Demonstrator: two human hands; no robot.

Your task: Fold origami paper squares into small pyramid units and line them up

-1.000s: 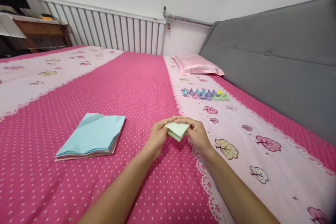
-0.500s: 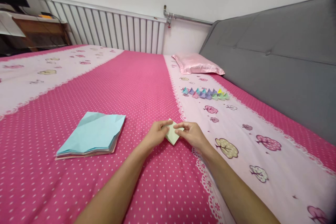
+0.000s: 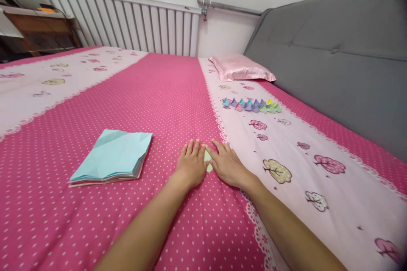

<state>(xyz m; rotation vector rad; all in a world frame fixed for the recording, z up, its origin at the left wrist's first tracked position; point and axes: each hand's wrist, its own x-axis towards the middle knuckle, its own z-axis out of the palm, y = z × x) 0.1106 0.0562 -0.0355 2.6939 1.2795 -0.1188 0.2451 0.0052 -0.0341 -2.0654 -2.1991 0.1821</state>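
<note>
A small piece of folded pale green paper point(image 3: 207, 161) lies on the pink dotted bedsheet point(image 3: 171, 110), partly covered by my fingers. My left hand point(image 3: 192, 162) rests flat over its left side, fingers stretched forward. From the right, my right hand point(image 3: 226, 162) lies flat too, with its fingers spread and its thumb and fingertips on the paper. Only a narrow strip of the green shows between the two hands. Neither hand is closed around anything.
To the left sits a stack of square paper point(image 3: 114, 154), light blue on top. Several small folded paper shapes point(image 3: 251, 105) in various colours stand in rows at the right. Beyond them are a pink pillow point(image 3: 240, 67) and a grey headboard point(image 3: 337, 51). A radiator point(image 3: 127, 21) lines the back wall.
Both hands have gone from pinching the green paper by its edges to lying flat on it. The paper is now narrower in view. The camera view has tilted slightly down.
</note>
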